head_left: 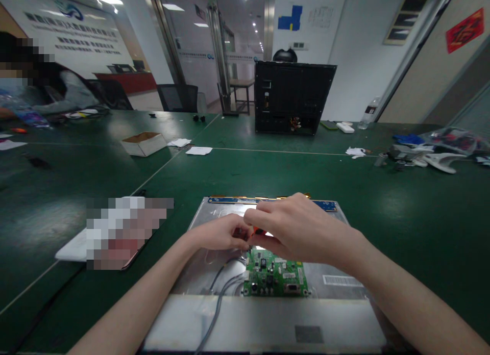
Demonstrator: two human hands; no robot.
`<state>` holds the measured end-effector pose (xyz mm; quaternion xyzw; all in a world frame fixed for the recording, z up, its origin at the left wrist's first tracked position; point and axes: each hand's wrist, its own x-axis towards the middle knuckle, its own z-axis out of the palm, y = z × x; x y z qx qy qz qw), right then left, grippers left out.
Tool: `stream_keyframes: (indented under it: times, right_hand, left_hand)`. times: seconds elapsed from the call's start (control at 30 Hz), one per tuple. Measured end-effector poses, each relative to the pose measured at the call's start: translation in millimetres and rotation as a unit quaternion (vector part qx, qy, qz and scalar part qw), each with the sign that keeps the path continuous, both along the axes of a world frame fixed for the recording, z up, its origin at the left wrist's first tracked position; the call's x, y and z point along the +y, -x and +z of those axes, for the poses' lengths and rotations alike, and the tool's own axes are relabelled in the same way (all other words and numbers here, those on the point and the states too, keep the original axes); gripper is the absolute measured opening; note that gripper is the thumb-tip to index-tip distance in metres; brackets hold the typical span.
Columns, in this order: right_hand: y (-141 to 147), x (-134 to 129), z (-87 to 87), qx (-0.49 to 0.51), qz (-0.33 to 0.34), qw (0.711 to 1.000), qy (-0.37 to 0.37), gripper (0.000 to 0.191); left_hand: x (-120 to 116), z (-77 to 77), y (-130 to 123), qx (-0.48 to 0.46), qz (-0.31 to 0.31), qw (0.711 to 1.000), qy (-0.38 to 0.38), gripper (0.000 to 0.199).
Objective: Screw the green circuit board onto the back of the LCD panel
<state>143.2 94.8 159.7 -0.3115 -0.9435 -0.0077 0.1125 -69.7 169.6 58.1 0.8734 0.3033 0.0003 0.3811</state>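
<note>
Green circuit board under right hand around orange-red object, left hand curled, grip unclear

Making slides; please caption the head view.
Left hand and right hand, close together, at a green board on a metal panel.
</note>
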Motion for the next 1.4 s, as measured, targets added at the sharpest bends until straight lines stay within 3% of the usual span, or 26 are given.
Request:
stream_keyframes:
  times: [0.27,0.4,0.63,0.77,1.13,1.4]
  right_hand:
    - [0,-2,4.5,0.020,0.049,0.998,0.047,0.013]
    - [0,-3,5.0,0.009,0.042,0.997,0.061,0.015]
    - [0,-1,1.5,0.000,0.020,1.000,0.012,0.011]
    - [0,1,0.3,-0.007,0.006,1.000,-0.001,0.019]
    - [-2,-1,4.4,0.020,0.052,0.996,0.065,0.014]
    - [-1,1,0.2,0.011,0.009,1.000,0.002,0.012]
  left_hand:
    - [-2,8.2,-3,-0.010,0.019,1.000,0.007,0.009]
    - [-4,10.8,-4,-0.016,0.022,1.000,0.010,0.007]
    - [-5,7.1,-3,-0.021,0.028,0.999,0.007,0.006]
    - [-5,3.5,-2,-0.025,0.026,0.999,0.000,0.006]
    - [-4,3.3,-2,-0.027,0.021,0.999,-0.006,0.009]
    - [-2,-1.2,0,-0.009,0.028,1.000,0.003,0.014]
